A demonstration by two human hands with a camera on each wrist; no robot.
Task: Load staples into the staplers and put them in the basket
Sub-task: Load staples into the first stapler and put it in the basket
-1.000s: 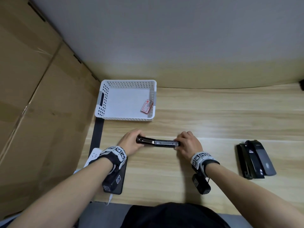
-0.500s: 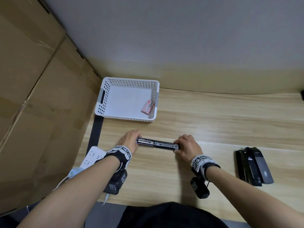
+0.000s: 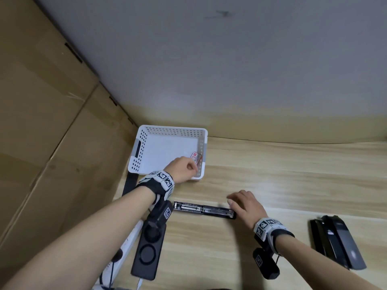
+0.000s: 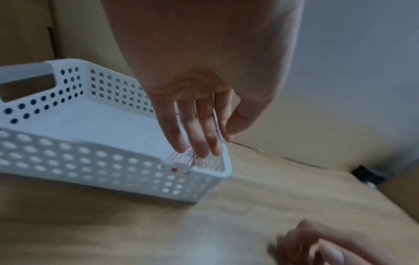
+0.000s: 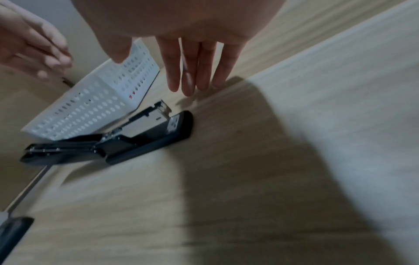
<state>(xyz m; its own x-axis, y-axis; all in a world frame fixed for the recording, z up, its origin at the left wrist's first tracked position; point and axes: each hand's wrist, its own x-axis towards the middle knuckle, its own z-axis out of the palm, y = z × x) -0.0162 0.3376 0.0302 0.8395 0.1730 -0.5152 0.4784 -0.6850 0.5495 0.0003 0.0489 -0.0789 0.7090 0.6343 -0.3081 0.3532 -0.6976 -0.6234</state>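
A black stapler [image 3: 204, 210] lies folded open flat on the wooden table, its metal staple channel facing up [image 5: 136, 136]. My left hand [image 3: 188, 167] reaches into the white perforated basket [image 3: 171, 129]. Its straight fingers [image 4: 201, 143] touch the small red-and-white staple box [image 4: 181, 158] in the basket's near right corner, and the thumb stands apart. My right hand [image 3: 240, 203] hovers open just past the stapler's right end, fingers straight [image 5: 192, 80], holding nothing. Two more closed staplers [image 3: 337, 241] lie side by side at the right.
Cardboard boxes [image 3: 52, 126] wall off the left side. A white power strip [image 3: 130, 241] and a flat black device [image 3: 147, 254] lie at the table's front left, under my left forearm. A plain wall stands behind the table.
Both hands have let go of the stapler, which stays opened flat on the table. The left hand has moved up into the basket to the staple box; the right hand has opened.
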